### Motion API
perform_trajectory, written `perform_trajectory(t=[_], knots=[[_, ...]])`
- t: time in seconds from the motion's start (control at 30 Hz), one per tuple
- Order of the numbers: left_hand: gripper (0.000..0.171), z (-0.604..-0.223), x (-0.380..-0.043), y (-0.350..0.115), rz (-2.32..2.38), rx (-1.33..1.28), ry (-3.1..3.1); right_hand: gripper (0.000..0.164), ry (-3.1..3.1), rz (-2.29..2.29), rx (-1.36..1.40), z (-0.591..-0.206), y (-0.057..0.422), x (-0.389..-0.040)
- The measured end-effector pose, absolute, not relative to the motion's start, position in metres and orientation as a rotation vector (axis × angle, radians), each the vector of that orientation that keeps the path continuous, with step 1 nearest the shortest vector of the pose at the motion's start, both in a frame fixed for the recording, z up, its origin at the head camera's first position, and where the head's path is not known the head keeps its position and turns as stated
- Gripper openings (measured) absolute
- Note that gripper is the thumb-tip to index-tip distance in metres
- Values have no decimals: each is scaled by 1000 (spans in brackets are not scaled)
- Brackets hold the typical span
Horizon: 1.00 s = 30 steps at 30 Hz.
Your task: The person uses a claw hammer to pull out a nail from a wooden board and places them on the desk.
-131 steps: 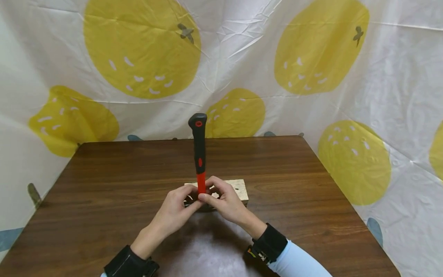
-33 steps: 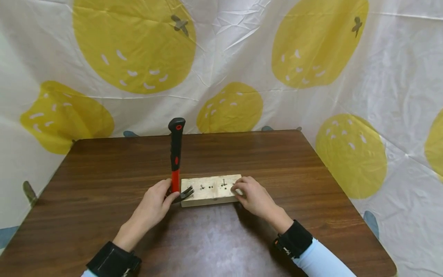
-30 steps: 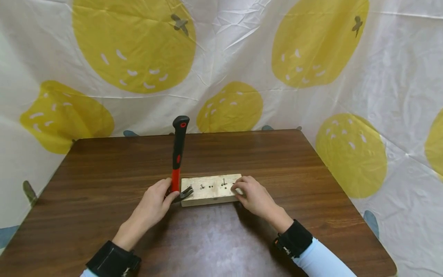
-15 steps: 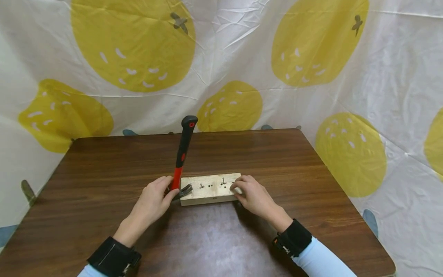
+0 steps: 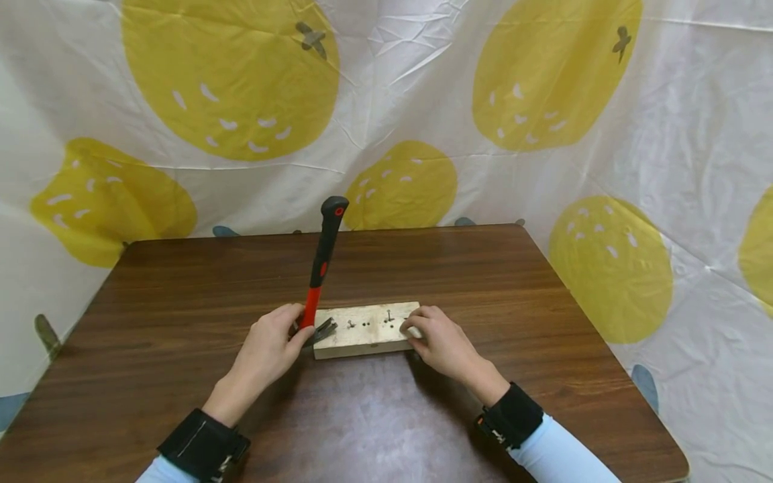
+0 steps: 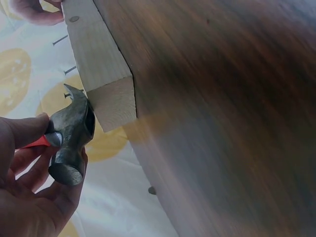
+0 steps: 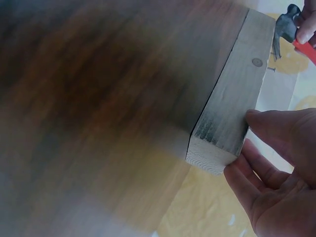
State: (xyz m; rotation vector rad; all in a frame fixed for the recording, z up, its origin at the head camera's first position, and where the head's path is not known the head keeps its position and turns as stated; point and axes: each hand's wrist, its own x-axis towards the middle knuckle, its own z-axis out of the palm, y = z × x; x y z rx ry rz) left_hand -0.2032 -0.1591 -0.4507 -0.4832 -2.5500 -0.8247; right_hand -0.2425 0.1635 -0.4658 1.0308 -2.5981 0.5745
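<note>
A claw hammer [image 5: 325,251] with a black and red handle stands on its head, handle up and leaning right. My left hand [image 5: 266,349] grips it low, at the head. Its claw [image 6: 74,96] reaches over the left end of a pale wooden block [image 5: 362,345], right at a nail [image 6: 67,95] there. Two more nails [image 5: 389,315] [image 5: 351,325] stick up from the block's top, among small dark holes. At the block's right end my right hand [image 5: 443,342] holds it, thumb [image 7: 266,123] on the top edge and fingers around the end.
The block lies on a brown wood-grain table [image 5: 483,282]. Behind and to the right of the table hangs a white sheet [image 5: 398,87] printed with yellow fruit. Both wrists wear black straps [image 5: 202,443].
Both hands were on the hammer over the block's middle. The left hand has since carried it to the left end, the right has moved to the right end, and the handle has tilted right.
</note>
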Motion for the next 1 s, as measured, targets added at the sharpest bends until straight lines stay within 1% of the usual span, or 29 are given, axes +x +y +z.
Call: perform_trajectory(t=[1.0], knots=[[23, -450, -204, -160, -945, -453, -2523, 19, -2621, 567, 1041, -464, 163, -242]])
